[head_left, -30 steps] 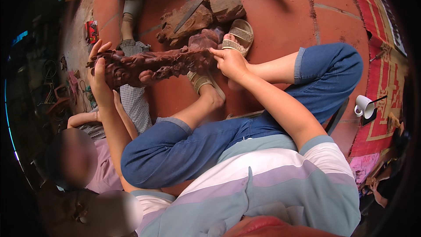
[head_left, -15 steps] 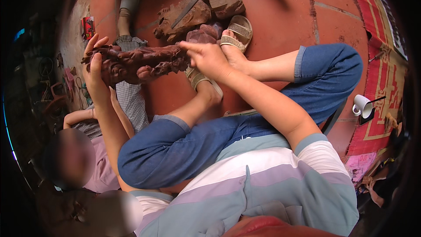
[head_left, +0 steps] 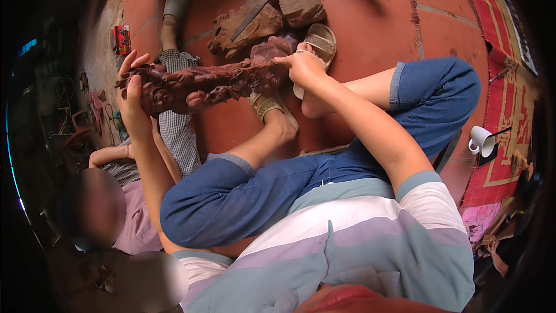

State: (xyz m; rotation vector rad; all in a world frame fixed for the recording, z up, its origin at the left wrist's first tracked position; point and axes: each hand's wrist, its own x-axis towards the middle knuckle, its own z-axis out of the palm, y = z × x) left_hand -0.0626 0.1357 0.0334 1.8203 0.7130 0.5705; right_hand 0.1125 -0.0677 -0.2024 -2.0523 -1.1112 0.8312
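A dark reddish-brown wood carving (head_left: 200, 90), with a knobbly, figured surface, is held lengthwise above the floor in front of me. My left hand (head_left: 134, 95) grips its left end, thumb on the near side and fingers beyond. At the other end, my right hand (head_left: 307, 71) is closed on the carving, with the index finger stretched along its upper edge. The undersides of the right fingers are hidden. Just behind that end lies a rounded, dark reddish wood piece (head_left: 269, 49), partly covered by the carving.
Rough wood chunk (head_left: 246, 26) with a dark flat bar (head_left: 252, 16) across it lies beside a squared wood block (head_left: 299, 0) on red tiles. My sandaled feet are close by. Another person (head_left: 136, 211) sits at left near a red can (head_left: 121, 39). White mug (head_left: 480, 141) stands right, by a red mat (head_left: 507, 156).
My right hand and the carving's right end have moved to the right, so more of the carving's length shows. My left hand keeps its grip and has shifted slightly right in the picture.
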